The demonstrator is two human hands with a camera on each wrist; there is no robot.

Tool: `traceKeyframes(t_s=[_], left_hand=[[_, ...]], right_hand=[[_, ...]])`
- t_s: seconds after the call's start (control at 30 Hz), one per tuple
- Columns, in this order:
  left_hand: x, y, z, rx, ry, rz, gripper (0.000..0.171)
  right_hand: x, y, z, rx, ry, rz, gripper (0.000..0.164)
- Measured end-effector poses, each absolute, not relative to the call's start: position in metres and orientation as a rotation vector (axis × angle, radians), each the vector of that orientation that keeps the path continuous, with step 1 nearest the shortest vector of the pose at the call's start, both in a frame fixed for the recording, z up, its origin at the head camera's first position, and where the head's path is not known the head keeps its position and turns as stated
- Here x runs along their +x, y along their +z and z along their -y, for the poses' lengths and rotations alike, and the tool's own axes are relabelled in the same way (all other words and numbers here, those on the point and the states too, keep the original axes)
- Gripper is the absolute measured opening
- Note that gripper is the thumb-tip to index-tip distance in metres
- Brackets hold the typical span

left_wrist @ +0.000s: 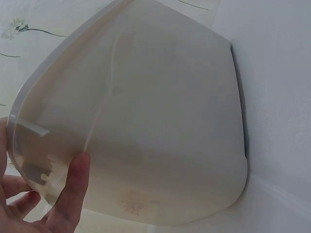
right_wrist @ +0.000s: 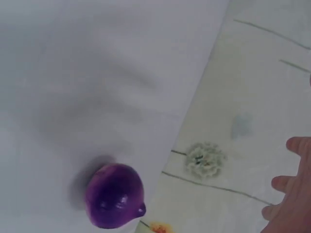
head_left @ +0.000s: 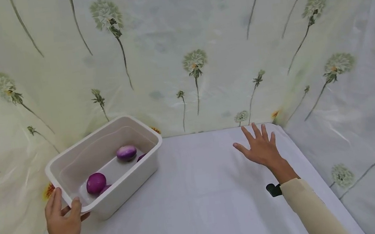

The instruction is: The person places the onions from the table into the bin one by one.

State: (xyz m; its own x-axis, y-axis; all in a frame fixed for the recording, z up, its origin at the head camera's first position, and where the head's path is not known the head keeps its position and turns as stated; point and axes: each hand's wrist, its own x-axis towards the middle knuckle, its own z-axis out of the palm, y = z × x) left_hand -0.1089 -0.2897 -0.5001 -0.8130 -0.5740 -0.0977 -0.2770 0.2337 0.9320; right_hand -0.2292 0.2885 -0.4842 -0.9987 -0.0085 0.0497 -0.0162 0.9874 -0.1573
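A white plastic bin [head_left: 132, 186] stands at the left of the table. Inside it lie a purple onion [head_left: 96, 183], a paler purple onion [head_left: 126, 153] and parts of other purple ones, half hidden by the near wall. At the bin's near left corner my left hand [head_left: 61, 222] grips the rim; its thumb [left_wrist: 73, 189] lies against the outer wall. Over the right side of the table, my right hand [head_left: 261, 150] is spread with nothing in it. The right wrist view has another purple onion [right_wrist: 115, 195] with a small pointed tip, on the tabletop; the head view hides it.
A white cloth covers the table [head_left: 191, 202]. Behind it and along both sides hangs a pale curtain [head_left: 155, 58] with dandelion prints, close to the table's edges. A black wrist mount [head_left: 273, 190] sits by the right sleeve.
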Motion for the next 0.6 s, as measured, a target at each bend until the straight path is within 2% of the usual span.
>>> traceKeyframes(t_s=[0.27,0.6], left_hand=[[-0.112,-0.5,0.289,0.797,-1.612,2.247,0.068],[-0.11,-0.503,0.293,0.775,-1.595,2.244,0.069]], right_hand=[[-0.228,-0.492,-0.331,-0.113,0.244,3.115,0.098],[-0.239,-0.511,-0.355,-0.183,0.271,3.079,0.098]])
